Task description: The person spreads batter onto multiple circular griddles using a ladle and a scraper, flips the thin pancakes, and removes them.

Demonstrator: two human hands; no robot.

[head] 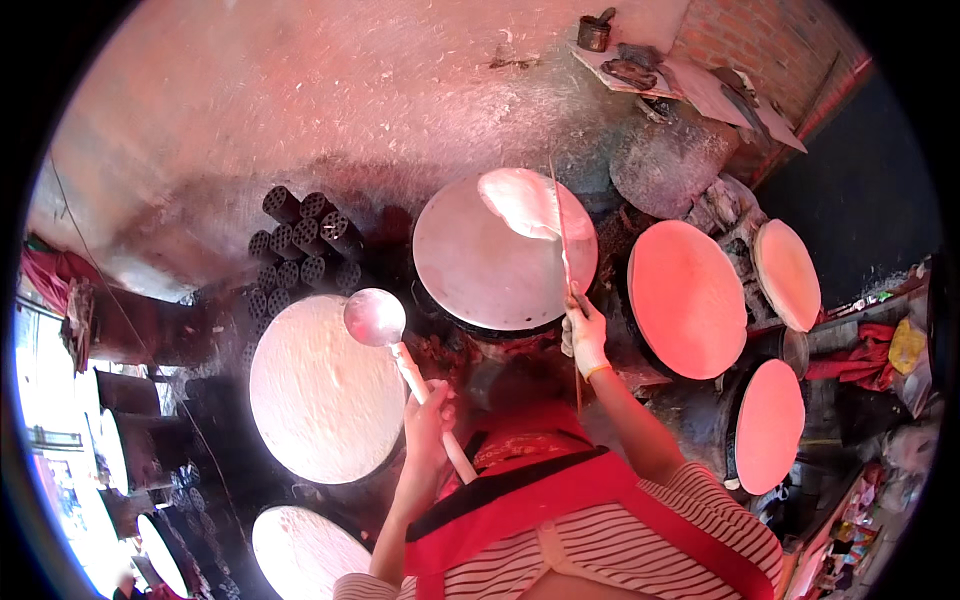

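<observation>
My left hand (426, 427), bare, is closed around the long light handle of a metal ladle (375, 317). The ladle's bowl hangs over the right edge of a round griddle covered with pale batter (322, 390). My right hand (586, 336), in a whitish glove, grips a long thin stick (561, 232) that reaches over the griddle ahead. A folded or bunched thin pale sheet (521, 201) lies at the upper right of that round griddle (480, 277), against the stick. Most of this griddle's surface shows bare.
Round sheets lie on griddles at right (686, 300) and lower right (769, 427). Another batter-covered griddle (307, 555) stands at lower left. Perforated coal briquettes (307, 232) are stacked by the wall. A board (622, 79) holds a small pot (594, 34).
</observation>
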